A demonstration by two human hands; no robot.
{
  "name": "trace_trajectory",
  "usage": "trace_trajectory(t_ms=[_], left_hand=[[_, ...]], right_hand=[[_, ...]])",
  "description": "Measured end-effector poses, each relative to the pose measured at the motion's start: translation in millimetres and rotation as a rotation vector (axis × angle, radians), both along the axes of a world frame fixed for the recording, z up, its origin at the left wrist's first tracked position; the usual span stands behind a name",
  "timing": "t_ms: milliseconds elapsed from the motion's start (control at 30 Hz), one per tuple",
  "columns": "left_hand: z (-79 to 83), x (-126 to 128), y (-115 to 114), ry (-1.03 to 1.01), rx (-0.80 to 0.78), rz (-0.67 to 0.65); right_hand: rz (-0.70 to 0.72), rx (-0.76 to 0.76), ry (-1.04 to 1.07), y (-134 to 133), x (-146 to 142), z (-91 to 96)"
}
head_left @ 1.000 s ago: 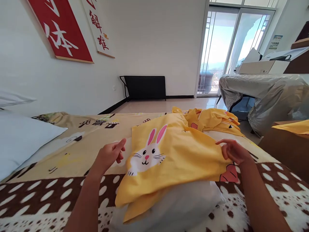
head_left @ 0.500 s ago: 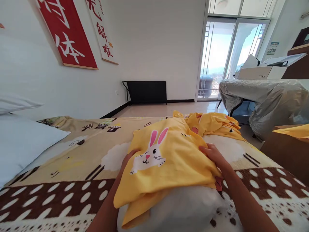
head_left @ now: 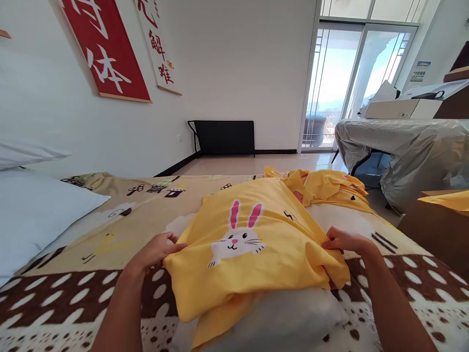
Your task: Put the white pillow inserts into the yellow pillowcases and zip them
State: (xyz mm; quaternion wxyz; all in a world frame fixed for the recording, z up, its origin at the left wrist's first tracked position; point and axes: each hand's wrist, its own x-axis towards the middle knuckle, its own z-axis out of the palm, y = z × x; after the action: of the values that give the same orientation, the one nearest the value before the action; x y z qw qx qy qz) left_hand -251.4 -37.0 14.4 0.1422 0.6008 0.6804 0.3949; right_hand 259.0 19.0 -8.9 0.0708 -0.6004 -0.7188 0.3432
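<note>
A yellow pillowcase (head_left: 271,274) printed with a white rabbit lies on the bed, partly drawn over a white pillow (head_left: 282,318). The near end of the pillow sticks out from under the cloth towards me. My left hand (head_left: 157,250) pinches the left edge of the pillowcase between thumb and fingers. On the opposite side, my right hand (head_left: 342,240) grips the right edge, where the fabric bunches into folds. The cloth is stretched between both hands, with the rabbit's face upward.
More yellow printed fabric (head_left: 330,188) lies crumpled at the bed's far edge. White pillows (head_left: 47,210) are at the left on the patterned blanket (head_left: 128,215). A cardboard box (head_left: 432,220) stands at the right, near a plastic-covered table (head_left: 403,132).
Both hands have moved outward, pulling the pillowcase sides apart. The rabbit print is flatter and less skewed, and my left hand has come out from beside the cloth.
</note>
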Motion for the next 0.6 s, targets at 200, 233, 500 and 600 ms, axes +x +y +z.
trace_trajectory(t_ms=[200,233,500,600], left_hand=[[57.6,70.1,-50.9,0.453,-0.086,-0.102],[63.7,89.3,-64.8,0.470,-0.077,-0.204],[47.7,179.6,-94.2,0.783,-0.254,-0.614],[50.2,168.5,-80.1,0.834,-0.234,-0.518]], right_hand=[[-0.104,0.333,-0.306,-30.3,-31.2,30.1],[-0.124,0.456,-0.301,-42.3,-37.6,39.0],[0.554,0.765,-0.015,-113.7,-111.6,57.3],[0.464,0.882,-0.039,-105.3,-132.5,38.8]])
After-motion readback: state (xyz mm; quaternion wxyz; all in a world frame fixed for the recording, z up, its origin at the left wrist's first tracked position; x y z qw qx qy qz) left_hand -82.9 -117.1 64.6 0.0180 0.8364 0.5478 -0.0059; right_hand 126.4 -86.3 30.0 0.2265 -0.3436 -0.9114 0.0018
